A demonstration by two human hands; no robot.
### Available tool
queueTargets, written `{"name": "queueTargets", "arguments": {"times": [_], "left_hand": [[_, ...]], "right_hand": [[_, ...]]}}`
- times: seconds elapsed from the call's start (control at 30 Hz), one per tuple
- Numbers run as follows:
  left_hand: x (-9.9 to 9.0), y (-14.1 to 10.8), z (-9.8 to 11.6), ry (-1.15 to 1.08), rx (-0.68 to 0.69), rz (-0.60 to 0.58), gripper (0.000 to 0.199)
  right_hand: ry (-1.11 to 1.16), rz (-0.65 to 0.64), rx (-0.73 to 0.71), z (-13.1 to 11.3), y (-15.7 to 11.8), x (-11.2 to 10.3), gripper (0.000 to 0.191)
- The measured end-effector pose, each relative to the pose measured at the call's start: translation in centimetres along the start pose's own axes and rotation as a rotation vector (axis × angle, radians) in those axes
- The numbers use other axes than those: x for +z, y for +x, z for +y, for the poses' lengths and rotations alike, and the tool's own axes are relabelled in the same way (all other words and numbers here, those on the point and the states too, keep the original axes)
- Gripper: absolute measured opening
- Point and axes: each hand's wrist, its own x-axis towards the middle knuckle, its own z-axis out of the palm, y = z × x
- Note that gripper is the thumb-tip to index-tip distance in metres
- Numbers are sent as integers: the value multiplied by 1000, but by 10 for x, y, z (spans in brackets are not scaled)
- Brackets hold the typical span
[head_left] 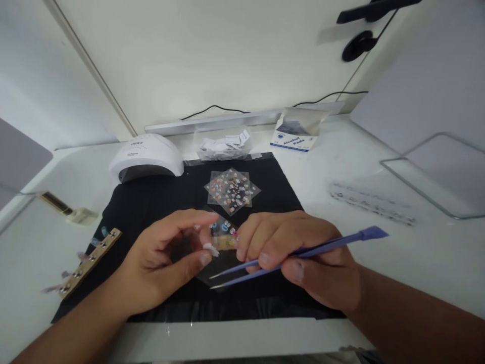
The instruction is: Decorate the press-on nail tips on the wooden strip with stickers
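Hands (295, 237) with tweezers (334, 244), lamp (149, 154), tub (223, 154) beyond

single head-worn view, looking forward and down from above the near edge of the worktop (379, 253), both forearms entering from the lower corners, hands close, wall behind farther off, no second view sharing the scene

My left hand (157, 268) pinches a small white piece (212, 249) between thumb and finger. My right hand (303, 247) holds blue tweezers (343, 242), tips apart, near a clear sticker sheet (223, 226). Beyond, overlapping sticker sheets (232, 191) lie on the black mat (147, 202), between me and a clear tub (223, 156) of white packets.
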Motion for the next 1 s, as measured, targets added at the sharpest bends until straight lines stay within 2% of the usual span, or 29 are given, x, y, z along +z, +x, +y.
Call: {"name": "queueTargets", "arguments": {"times": [0.1,0.27,0.37,0.5,0.7,1.0], "left_hand": [[0,1,1,45,8,28,49],[3,-1,-2,62,54,178,40],[6,-1,-4,50,93,233,35],[9,-1,-7,-3,74,203,35],[8,-3,-11,-33,55,151,51],[5,-4,-9,-69,48,148,51]], "right_hand": [[-18,8,-7,0,0,0,17],[-38,127,-29,3,-4,2,18],[-77,142,-55,4,-5,4,20],[-157,119,-80,4,-5,5,21],[-152,151,-71,3,-6,4,21],[-134,154,-68,4,-6,3,21]]}}
